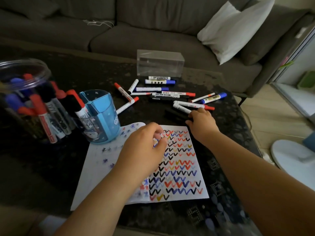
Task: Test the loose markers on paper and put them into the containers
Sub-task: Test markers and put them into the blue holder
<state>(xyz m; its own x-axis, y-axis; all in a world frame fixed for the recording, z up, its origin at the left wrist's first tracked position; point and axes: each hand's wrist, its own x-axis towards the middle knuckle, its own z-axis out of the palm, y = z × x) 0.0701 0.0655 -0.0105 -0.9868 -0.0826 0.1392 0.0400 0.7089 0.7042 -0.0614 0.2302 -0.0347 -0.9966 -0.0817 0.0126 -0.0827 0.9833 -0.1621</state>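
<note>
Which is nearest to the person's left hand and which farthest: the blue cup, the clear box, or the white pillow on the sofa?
From the left hand, in the head view:
1. Blue cup, just to its left, standing on the paper's corner.
2. Clear box, beyond the loose markers at the table's far edge.
3. White pillow, far right on the sofa.

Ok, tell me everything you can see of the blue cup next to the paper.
The blue cup is translucent blue plastic with a lighter blue vertical band on its side and a white cartoon print low on the front. It stands upright on the dark table, between the clear jar of markers and the test paper, its base overlapping the paper's upper-left corner. No marker shows inside. Neither hand touches it.
</note>
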